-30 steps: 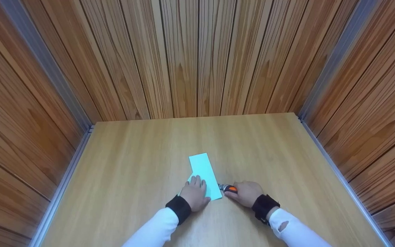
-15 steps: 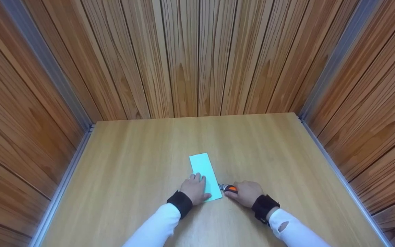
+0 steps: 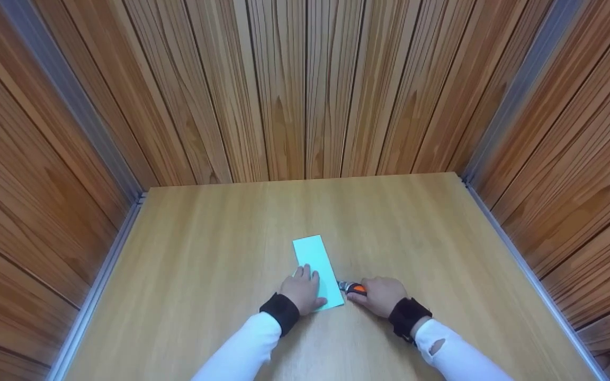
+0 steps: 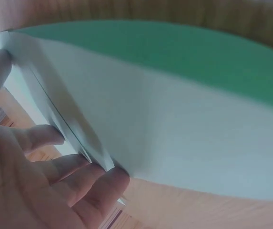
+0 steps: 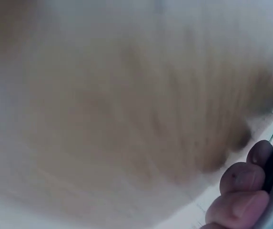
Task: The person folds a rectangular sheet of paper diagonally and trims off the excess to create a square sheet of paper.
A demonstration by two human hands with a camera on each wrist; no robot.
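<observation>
A folded turquoise sheet of paper (image 3: 313, 251) lies slanted on the table, its near half partly under my left hand (image 3: 301, 292). That hand rests on it with fingers reaching forward and the thumb out toward the right edge. In the left wrist view the paper (image 4: 188, 133) bulges upward, pale on the face toward the camera, with a green strip along the top; the fingertips (image 4: 115, 179) touch its lower edge. My right hand (image 3: 384, 296) grips a utility knife (image 3: 358, 289) with a black and orange handle, its metal front end right at the paper's right edge.
The wooden tabletop (image 3: 220, 238) extends all around the paper. Plank walls (image 3: 289, 95) rise at the back and both sides, with grey metal rails (image 3: 106, 278) along the table's side edges. Both wrists wear black bands (image 3: 410, 319).
My left hand has slid slightly forward and right over the paper. A paper flap that stuck out to its left is now almost hidden. The right hand and knife stay nearly still.
</observation>
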